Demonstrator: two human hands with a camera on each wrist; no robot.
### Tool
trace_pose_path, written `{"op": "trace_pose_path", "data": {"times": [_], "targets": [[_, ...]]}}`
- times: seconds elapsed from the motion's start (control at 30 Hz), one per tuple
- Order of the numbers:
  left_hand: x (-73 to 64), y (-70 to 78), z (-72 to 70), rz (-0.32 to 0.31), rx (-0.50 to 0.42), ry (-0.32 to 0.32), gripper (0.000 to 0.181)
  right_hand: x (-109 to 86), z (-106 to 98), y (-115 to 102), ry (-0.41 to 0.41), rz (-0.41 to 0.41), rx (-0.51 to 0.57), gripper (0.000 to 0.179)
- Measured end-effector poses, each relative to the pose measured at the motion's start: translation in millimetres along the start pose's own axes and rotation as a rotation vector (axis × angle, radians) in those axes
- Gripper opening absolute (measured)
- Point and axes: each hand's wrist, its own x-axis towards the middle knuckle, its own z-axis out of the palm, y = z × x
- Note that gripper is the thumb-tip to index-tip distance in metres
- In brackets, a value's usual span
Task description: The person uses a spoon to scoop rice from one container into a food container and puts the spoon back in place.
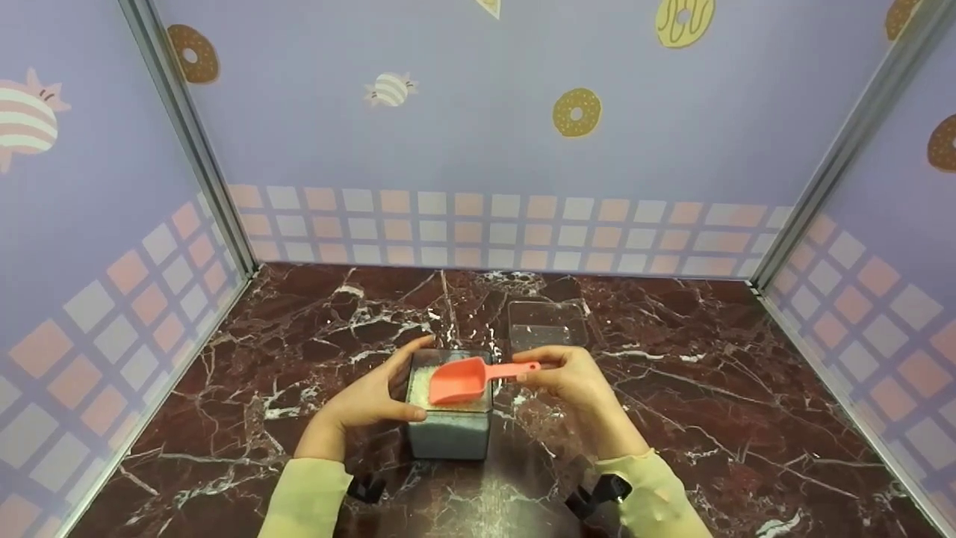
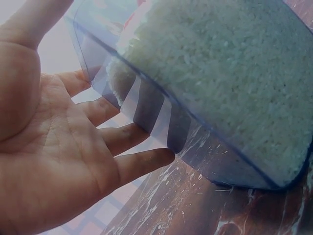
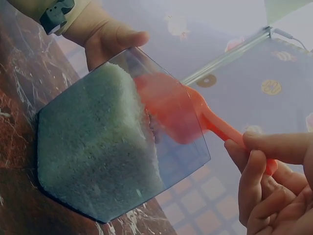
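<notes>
Fingers (image 2: 144,160) of the left hand (image 1: 366,402) spread nearly straight against the clear box (image 1: 449,437) of rice (image 1: 420,382) on the tabletop (image 1: 709,403); a red scoop (image 1: 457,379) dips inside, its handle (image 1: 506,369) pinched by the right hand (image 1: 573,381), where a slipping or twisting grip could spill grains.

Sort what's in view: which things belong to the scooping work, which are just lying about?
In the job:
- orange scoop, handle pinched by the right hand
- clear box, left hand at its side
- pale grains inside it

Lying about:
- clear shallow piece behind the box, untouched; possibly its lid, can't tell
</notes>
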Motion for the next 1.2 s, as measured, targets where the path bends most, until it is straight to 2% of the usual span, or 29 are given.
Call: {"op": "trace_pose_path", "data": {"times": [0.37,0.77,0.97,1.2], "targets": [[0.4,-0.1,-1.5,-0.011,0.004,0.008,0.111,0.4,0,-4,-0.032,-0.006,0.106,0.037],[0.2,-1.6,-1.1,-0.001,-0.020,0.004,0.110,-5.8,-3,-15,0.009,-0.080,0.054,0.034],[-0.6,-3.7,-1.9,0.014,-0.021,-0.013,0.112,-11.1,-6,-29,0.013,-0.120,-0.072,0.031],[0.1,-5.4,-2.0,0.057,-0.049,-0.040,0.119,-13.3,-8,-62,-0.001,-0.175,-0.259,0.025]]}}
